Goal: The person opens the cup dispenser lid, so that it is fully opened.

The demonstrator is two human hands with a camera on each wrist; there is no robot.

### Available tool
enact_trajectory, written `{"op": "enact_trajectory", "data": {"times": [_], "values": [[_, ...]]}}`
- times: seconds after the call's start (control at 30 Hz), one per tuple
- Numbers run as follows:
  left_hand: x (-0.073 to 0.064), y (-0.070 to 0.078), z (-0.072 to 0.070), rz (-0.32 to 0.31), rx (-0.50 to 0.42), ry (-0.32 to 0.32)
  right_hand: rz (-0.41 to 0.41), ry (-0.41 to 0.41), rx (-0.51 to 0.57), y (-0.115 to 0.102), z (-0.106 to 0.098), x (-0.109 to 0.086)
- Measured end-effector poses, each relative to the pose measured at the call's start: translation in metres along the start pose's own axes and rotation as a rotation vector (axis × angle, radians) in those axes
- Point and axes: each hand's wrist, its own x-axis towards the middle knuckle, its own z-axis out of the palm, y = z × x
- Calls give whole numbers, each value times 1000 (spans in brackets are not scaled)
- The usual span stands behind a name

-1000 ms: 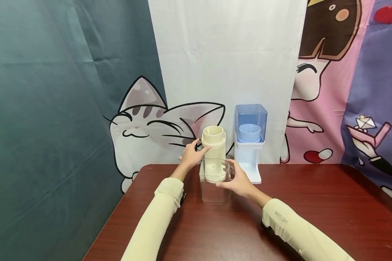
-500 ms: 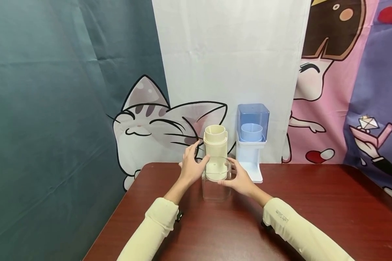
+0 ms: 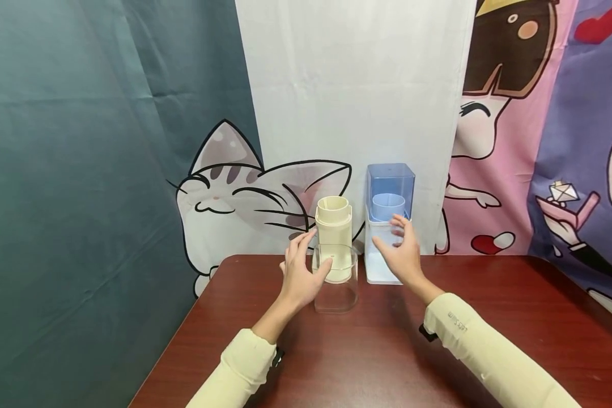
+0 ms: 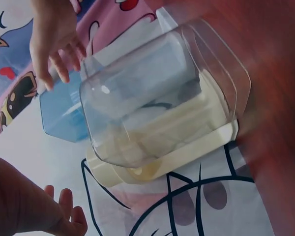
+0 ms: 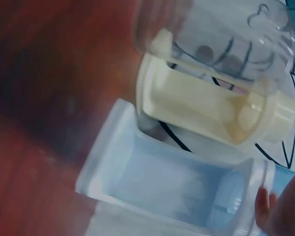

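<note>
A clear plastic container (image 3: 335, 297) stands upright on the table in front of a cream plastic stand (image 3: 343, 238) topped by a round collar. My left hand (image 3: 302, 277) is at the container's left side, fingers spread; in the left wrist view the hand shows apart from it. To the right stands a white stand (image 3: 377, 266) with a see-through blue cover (image 3: 390, 175) over a round inner ring. My right hand (image 3: 405, 249) is raised in front of this stand, thumb and fingers apart. In the right wrist view its fingertips (image 5: 263, 209) overlap the stand's upper ledge.
The dark red table (image 3: 357, 362) reaches toward me and out to both sides. Right behind the stands hangs a printed cloth (image 3: 306, 113) with a cartoon cat. A dark green cloth (image 3: 81, 198) hangs at the left.
My right hand has let go of the clear container and moved right and up to the white stand. My left hand has lowered slightly beside the container, which stays in place.
</note>
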Motion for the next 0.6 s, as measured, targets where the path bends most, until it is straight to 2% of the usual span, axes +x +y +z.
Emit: {"op": "enact_trajectory", "data": {"times": [0.13,0.27,0.43,0.6], "values": [[-6,4,3,2,-38,22,10,160,-163,-5,0,14],[-10,6,9,5,-76,42,68,246,-293,-5,5,28],[-15,9,15,2,-94,52,115,277,-330,-9,14,45],[-18,12,15,3,-100,62,143,254,-338,-13,20,60]]}}
